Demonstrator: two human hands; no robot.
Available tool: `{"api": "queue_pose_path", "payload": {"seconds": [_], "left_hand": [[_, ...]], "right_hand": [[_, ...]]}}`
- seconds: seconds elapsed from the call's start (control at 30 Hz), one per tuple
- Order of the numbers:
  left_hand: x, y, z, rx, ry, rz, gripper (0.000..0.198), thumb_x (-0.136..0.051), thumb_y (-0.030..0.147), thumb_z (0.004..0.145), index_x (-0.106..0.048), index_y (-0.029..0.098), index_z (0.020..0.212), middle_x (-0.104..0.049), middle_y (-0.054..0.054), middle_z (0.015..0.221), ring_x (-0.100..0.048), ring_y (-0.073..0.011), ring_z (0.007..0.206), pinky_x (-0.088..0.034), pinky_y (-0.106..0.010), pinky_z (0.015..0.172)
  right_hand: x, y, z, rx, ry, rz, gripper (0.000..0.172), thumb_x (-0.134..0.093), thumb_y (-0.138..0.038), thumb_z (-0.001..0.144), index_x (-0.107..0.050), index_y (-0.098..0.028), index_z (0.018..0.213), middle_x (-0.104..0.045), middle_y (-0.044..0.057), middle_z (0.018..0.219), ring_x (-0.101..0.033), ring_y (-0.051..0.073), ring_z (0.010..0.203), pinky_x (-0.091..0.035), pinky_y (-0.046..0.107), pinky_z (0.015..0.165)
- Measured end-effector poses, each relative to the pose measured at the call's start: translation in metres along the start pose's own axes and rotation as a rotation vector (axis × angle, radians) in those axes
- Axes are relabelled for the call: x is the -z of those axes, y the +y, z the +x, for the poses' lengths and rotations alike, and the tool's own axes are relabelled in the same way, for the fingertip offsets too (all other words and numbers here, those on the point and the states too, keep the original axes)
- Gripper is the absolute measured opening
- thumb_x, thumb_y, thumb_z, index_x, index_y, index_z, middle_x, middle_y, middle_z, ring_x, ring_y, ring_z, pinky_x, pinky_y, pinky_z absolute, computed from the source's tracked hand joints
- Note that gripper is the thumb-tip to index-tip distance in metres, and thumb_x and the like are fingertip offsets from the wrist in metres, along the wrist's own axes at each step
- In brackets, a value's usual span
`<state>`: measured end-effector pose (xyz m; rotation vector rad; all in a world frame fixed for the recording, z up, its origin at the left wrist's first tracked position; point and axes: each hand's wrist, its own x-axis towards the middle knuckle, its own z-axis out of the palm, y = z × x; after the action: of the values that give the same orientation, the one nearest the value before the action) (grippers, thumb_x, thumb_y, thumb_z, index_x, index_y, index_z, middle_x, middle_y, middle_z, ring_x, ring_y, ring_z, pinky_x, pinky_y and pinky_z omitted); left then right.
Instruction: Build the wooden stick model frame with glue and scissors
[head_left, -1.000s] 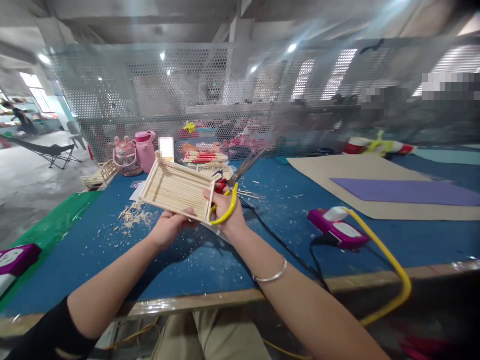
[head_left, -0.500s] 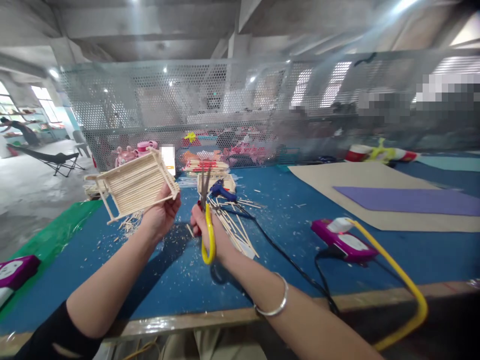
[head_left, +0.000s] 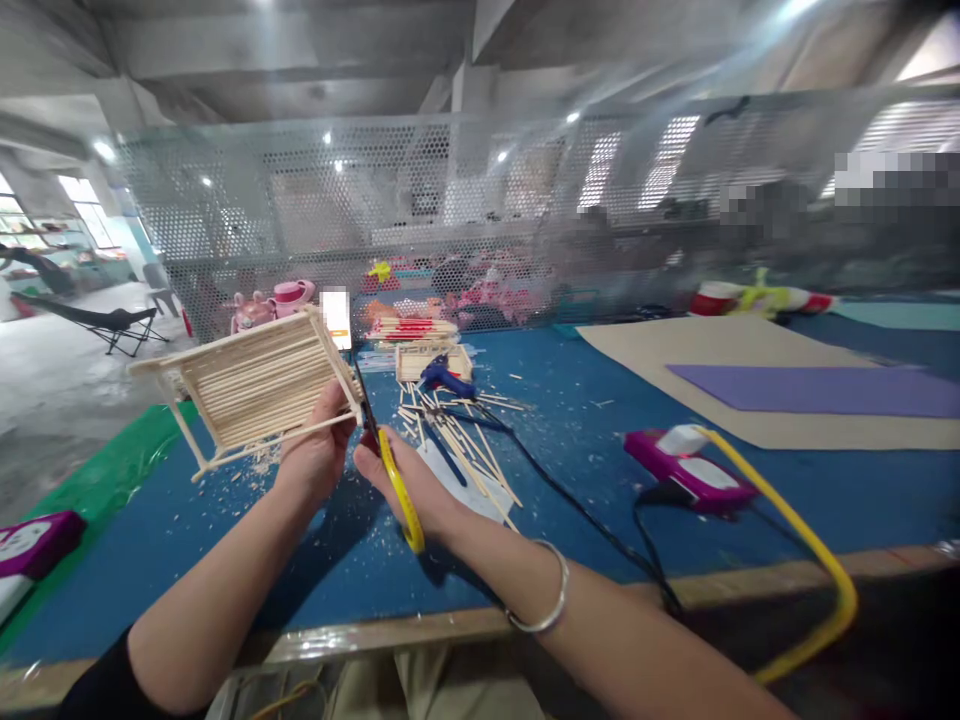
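My left hand [head_left: 315, 455] grips the right edge of a small frame built of thin wooden sticks [head_left: 251, 385], held up above the blue table [head_left: 570, 450] with its legs pointing left. My right hand [head_left: 405, 480] is closed round the yellow handles of a pair of scissors [head_left: 390, 470]. The scissor blades point up and touch the frame's right end, just beside my left thumb.
Loose wooden sticks [head_left: 457, 445] and a blue glue gun [head_left: 442, 378] with a black cord lie just behind my hands. A purple and white device [head_left: 686, 470] with a yellow cable sits to the right. Tan cardboard [head_left: 720, 345] carries a purple sheet. Pink bottles [head_left: 277, 300] stand before a mesh fence.
The stick frame has turned from flat and facing me to tilted with its legs out left. My right hand with the scissors has moved left until the blades meet the frame's end.
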<state>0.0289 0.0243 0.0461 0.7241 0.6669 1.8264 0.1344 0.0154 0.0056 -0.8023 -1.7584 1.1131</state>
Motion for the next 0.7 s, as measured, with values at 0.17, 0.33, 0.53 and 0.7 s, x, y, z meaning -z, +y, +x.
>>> {"api": "queue_pose_path", "payload": {"seconds": [0.17,0.33,0.53,0.7], "left_hand": [[0.000,0.001,-0.003,0.021,-0.009,0.002,0.017,-0.075,0.024,0.058,-0.061,0.018,0.065,-0.055,0.007,0.051,-0.051,-0.0045,0.046,-0.042,-0.012,0.046],[0.003,0.002,-0.004,0.046,-0.016,0.002,0.022,-0.078,0.024,0.054,-0.060,0.014,0.061,-0.054,0.006,0.049,-0.045,-0.0031,0.038,-0.038,-0.012,0.037],[0.002,-0.003,-0.007,0.058,-0.034,-0.031,0.017,-0.076,0.022,0.057,-0.061,0.015,0.062,-0.056,0.005,0.050,-0.048,-0.0027,0.039,-0.040,-0.010,0.038],[-0.001,-0.002,-0.011,0.046,-0.080,-0.044,0.012,-0.071,0.020,0.064,-0.061,0.015,0.060,-0.055,0.006,0.049,-0.049,-0.0016,0.040,-0.040,-0.007,0.040]], "right_hand": [[0.001,-0.002,-0.001,0.018,-0.033,-0.038,0.028,-0.056,-0.043,0.077,-0.044,-0.019,0.086,-0.048,-0.002,0.075,-0.045,0.012,0.067,-0.037,0.027,0.065],[0.000,-0.003,0.000,-0.036,-0.017,-0.027,0.021,-0.057,-0.030,0.073,-0.046,-0.020,0.088,-0.048,-0.003,0.075,-0.046,0.011,0.067,-0.038,0.026,0.064],[-0.003,-0.004,0.000,-0.037,0.019,-0.155,0.022,-0.050,-0.011,0.062,-0.043,-0.020,0.081,-0.042,-0.006,0.064,-0.042,0.009,0.056,-0.035,0.022,0.053],[-0.004,-0.005,-0.003,0.012,0.140,-0.214,0.021,-0.046,-0.010,0.058,-0.041,-0.021,0.076,-0.045,-0.006,0.061,-0.043,0.010,0.053,-0.034,0.022,0.050]]}}
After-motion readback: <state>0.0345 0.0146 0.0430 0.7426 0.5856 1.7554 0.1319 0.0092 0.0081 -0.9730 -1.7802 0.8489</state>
